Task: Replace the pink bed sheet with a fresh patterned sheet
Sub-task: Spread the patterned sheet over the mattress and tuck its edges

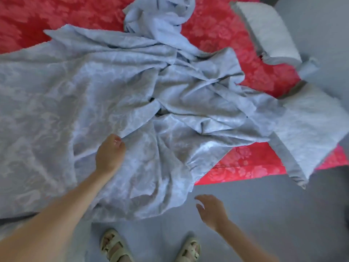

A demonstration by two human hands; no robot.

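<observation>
Two hands over the bed, head view | my left hand (110,154) pinches a fold of the crumpled pale-blue patterned sheet (85,103) lying on the red floral sheet (236,76) | right hand (212,210) hovers open, empty, above the floor (273,205)

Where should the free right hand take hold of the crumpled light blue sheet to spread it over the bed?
Probably the loose lower edge of the light blue sheet, hanging over the bed's near side. The right hand is open beside it and can come in from the right, while the left hand pinches a fold higher up.
</observation>
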